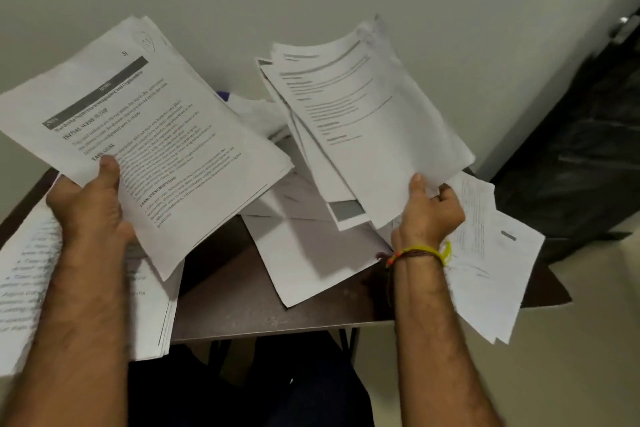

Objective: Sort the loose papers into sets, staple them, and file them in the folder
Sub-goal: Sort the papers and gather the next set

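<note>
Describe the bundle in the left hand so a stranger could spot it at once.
Start at the small dark table against the pale wall. Above its left side, the left hand grips a bundle of sheets by the lower edge. Unlike the right hand's sheets, its top page has a dark header bar and dense text.

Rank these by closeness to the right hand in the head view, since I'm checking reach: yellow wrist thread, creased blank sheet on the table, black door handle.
1. Yellow wrist thread, on that wrist.
2. Creased blank sheet, lying left of the right hand.
3. Black door handle, far upper right.
</note>
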